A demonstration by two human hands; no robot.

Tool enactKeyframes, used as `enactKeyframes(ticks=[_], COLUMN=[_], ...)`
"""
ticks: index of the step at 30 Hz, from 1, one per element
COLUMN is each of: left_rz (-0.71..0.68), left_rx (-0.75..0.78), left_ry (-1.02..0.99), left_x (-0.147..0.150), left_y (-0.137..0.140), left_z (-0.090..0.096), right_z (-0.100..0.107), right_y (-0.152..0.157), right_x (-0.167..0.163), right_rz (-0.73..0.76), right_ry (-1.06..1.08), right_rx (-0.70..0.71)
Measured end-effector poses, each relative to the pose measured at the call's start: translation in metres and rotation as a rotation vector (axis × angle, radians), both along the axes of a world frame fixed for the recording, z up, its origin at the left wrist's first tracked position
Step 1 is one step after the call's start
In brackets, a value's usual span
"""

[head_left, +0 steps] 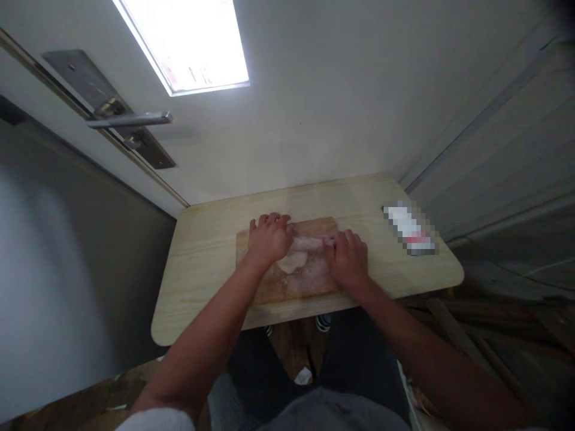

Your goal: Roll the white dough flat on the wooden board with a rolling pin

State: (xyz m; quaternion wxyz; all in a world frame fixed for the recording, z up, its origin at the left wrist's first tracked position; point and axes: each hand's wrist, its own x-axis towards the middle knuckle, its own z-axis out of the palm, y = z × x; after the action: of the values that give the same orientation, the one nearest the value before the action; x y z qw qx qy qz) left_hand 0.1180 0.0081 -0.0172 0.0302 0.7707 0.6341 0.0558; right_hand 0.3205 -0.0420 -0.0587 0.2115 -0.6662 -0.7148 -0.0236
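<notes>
My left hand (270,234) and right hand (348,257) grip the rolling pin (308,243) at nine and three o'clock — dough (293,262) at its seven, on the board (281,290) — so I'd press both ends evenly.

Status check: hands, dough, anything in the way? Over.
Left hand and right hand at opposite ends of rolling pin. Dough at its near side, on floured board. Pixelated item on table, right, clear of board.
</notes>
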Motion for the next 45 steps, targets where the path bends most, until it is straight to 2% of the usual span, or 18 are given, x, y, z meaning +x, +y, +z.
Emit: enactKeyframes(ticks=[4,11,15,19,22,31,40,45], left_rz=[-0.007,0.040,0.032,0.029,0.033,0.036,0.037,0.036], left_rx=[-0.023,-0.007,-0.007,-0.008,-0.027,-0.095,0.007,0.098], left_ry=[-0.008,-0.036,-0.029,-0.009,0.001,0.002,0.031,-0.001], left_x=[-0.002,-0.008,-0.008,-0.007,-0.010,-0.013,-0.010,-0.008], left_y=[0.003,-0.009,-0.012,-0.013,-0.015,-0.015,-0.015,-0.017], left_z=[0.007,0.013,0.008,0.005,0.005,0.005,-0.004,0.003], right_z=[0.002,0.005,0.021,0.043,0.049,0.032,0.029,0.029], right_y=[0.000,-0.005,-0.001,0.016,0.031,0.039,0.040,0.037], right_x=[-0.001,-0.007,-0.011,-0.019,-0.029,-0.035,-0.037,-0.035], right_rz=[-0.002,0.024,0.027,0.131,0.179,0.187,0.174,0.161], right_ry=[0.045,0.055,-0.085,-0.195,-0.209,-0.159,-0.189,-0.136], right_rx=[-0.010,0.006,-0.053,-0.113,-0.133,-0.141,-0.107,-0.006])
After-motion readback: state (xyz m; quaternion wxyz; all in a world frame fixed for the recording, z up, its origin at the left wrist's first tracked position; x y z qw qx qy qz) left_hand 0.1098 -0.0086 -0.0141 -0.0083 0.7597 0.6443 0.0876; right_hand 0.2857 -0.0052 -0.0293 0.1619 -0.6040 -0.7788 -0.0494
